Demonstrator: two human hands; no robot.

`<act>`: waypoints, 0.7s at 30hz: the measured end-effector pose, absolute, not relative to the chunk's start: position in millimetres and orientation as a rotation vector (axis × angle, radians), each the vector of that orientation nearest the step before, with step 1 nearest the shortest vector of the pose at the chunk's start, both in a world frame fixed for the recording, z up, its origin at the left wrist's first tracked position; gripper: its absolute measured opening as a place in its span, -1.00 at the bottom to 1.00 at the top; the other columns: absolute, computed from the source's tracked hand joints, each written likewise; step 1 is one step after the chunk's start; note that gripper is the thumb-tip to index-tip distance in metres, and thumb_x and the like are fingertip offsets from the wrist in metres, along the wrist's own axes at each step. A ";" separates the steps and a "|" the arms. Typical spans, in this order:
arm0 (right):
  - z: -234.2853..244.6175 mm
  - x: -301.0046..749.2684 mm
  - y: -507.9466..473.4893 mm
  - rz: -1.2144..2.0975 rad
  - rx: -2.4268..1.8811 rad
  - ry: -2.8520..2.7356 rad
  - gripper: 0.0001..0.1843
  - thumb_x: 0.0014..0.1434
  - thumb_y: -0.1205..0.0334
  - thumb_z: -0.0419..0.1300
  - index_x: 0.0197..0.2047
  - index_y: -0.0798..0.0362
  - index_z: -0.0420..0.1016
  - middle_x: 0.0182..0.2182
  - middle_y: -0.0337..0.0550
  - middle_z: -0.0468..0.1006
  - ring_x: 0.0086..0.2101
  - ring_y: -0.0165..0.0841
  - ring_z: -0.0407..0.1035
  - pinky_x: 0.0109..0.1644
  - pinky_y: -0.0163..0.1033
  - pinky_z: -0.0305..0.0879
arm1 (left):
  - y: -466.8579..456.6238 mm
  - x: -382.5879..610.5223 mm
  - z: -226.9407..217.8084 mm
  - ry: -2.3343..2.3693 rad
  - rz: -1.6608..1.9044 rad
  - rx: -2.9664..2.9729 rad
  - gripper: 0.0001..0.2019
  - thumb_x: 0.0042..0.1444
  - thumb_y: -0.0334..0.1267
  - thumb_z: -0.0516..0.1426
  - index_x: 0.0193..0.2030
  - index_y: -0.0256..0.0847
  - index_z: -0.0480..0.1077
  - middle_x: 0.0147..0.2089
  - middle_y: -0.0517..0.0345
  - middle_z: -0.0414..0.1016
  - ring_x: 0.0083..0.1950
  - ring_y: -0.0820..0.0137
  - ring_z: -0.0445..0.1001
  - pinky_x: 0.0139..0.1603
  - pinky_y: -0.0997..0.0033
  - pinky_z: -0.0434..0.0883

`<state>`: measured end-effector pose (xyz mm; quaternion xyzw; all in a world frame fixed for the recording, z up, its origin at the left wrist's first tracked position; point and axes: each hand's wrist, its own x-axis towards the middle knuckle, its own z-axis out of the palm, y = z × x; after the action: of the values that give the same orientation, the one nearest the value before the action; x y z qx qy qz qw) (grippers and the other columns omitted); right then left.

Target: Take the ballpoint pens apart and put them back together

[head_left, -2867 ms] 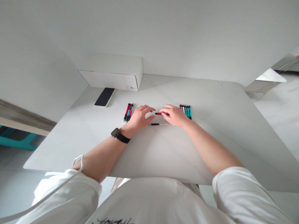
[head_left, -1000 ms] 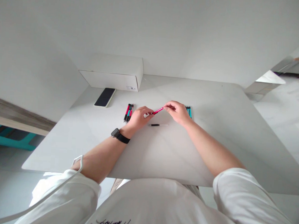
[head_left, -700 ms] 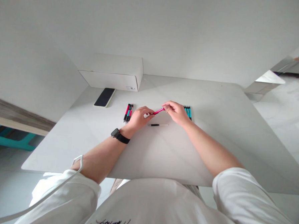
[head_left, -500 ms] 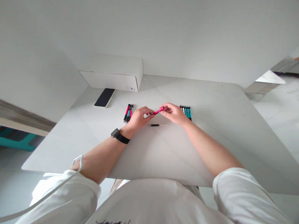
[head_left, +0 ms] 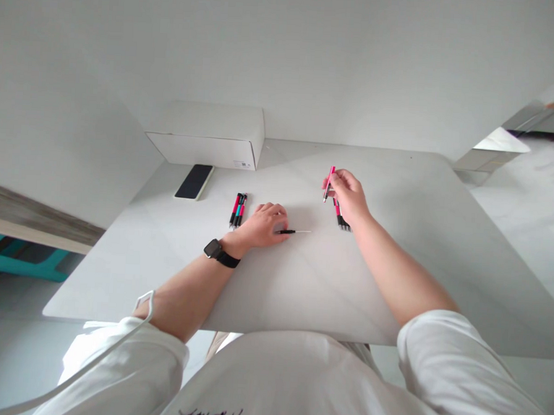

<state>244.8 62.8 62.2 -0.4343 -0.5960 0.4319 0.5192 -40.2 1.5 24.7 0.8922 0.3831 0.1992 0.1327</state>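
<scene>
My right hand (head_left: 350, 196) is closed on a pink pen barrel (head_left: 331, 174), which is raised and steeply tilted, with a dark and silvery end pointing down. Just below that hand lies a row of pens (head_left: 339, 219) with black grips, their upper parts largely covered by the hand. My left hand (head_left: 267, 224) rests low on the table, its thumb and forefinger around the back end of a black pen grip with a thin pale refill (head_left: 289, 231). Left of this hand a small group of pink and teal pens (head_left: 238, 210) lies side by side.
A white box (head_left: 201, 149) stands against the wall at the back left of the white table (head_left: 272, 294). In front of it lies a phone (head_left: 195, 181), dark screen up. A pale cable (head_left: 106, 354) runs along my left sleeve.
My right hand has carried the pink barrel right and away from me, turning it steeper. My left hand has let go of the barrel and come down to the black grip.
</scene>
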 end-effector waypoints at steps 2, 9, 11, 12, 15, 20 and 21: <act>64.6 246.9 62.3 1.005 -1.021 -1.455 -0.52 0.30 -0.36 0.21 -0.14 -0.09 0.39 -0.16 -0.13 0.63 -0.14 -0.27 0.56 -0.10 -0.17 0.55 | 1.5 -39.6 24.8 1.092 0.592 2.589 -0.88 0.16 -0.13 0.33 -0.18 -0.02 0.59 0.11 0.03 0.51 0.16 0.08 0.43 0.31 -0.02 0.30; 74.6 250.7 52.7 0.643 -1.134 -1.917 -0.68 0.39 -0.11 0.21 -0.03 -0.06 0.57 -0.12 -0.10 0.67 -0.14 -0.23 0.55 0.05 -0.12 0.43 | 7.9 -39.3 28.1 1.292 0.949 2.392 -0.86 0.37 -0.20 0.14 -0.04 -0.09 0.52 -0.04 0.05 0.60 0.02 0.19 0.52 0.16 0.11 0.40; 75.1 250.6 50.6 0.530 -1.158 -2.061 -0.75 0.39 -0.01 0.22 -0.05 -0.06 0.61 -0.10 -0.10 0.66 -0.14 -0.22 0.53 0.06 -0.12 0.39 | 9.7 -40.7 27.7 1.410 1.031 2.311 -0.87 0.38 -0.19 0.14 -0.05 -0.09 0.51 -0.09 0.07 0.62 -0.02 0.19 0.54 0.10 0.13 0.42; 74.4 250.2 50.0 0.497 -1.164 -2.123 -0.78 0.38 0.03 0.22 -0.08 -0.06 0.63 -0.11 -0.10 0.65 -0.16 -0.23 0.52 0.04 -0.13 0.38 | 10.4 -41.5 27.3 1.447 1.055 2.286 -0.87 0.38 -0.18 0.15 -0.06 -0.09 0.51 -0.11 0.08 0.62 -0.04 0.19 0.54 0.09 0.14 0.42; 69.8 248.5 49.2 0.449 -1.161 -2.240 -0.83 0.37 0.09 0.24 -0.11 -0.08 0.65 -0.16 -0.12 0.64 -0.20 -0.24 0.49 -0.04 -0.15 0.34 | 11.5 -42.8 26.1 1.485 1.076 2.266 -0.89 0.36 -0.18 0.17 -0.08 -0.08 0.52 -0.13 0.10 0.63 -0.05 0.19 0.56 0.07 0.14 0.42; 64.3 246.4 48.7 0.413 -1.138 -2.271 -0.85 0.36 0.12 0.25 -0.12 -0.10 0.65 -0.19 -0.15 0.63 -0.22 -0.26 0.46 -0.08 -0.18 0.31 | 11.1 -42.3 26.3 1.492 1.064 2.293 -0.90 0.35 -0.18 0.19 -0.10 -0.07 0.53 -0.14 0.10 0.64 -0.07 0.18 0.56 0.06 0.13 0.41; 64.4 246.2 48.4 0.411 -1.136 -2.273 -0.85 0.36 0.12 0.24 -0.12 -0.10 0.65 -0.19 -0.15 0.63 -0.22 -0.26 0.46 -0.08 -0.18 0.30 | 11.1 -42.2 26.4 1.493 1.063 2.296 -0.90 0.35 -0.18 0.19 -0.11 -0.07 0.53 -0.14 0.11 0.64 -0.07 0.18 0.55 0.06 0.13 0.40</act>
<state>246.2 48.4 64.4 -0.4238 -0.8478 0.1532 0.2797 -42.2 11.1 26.4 0.7774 0.5057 0.3599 0.1018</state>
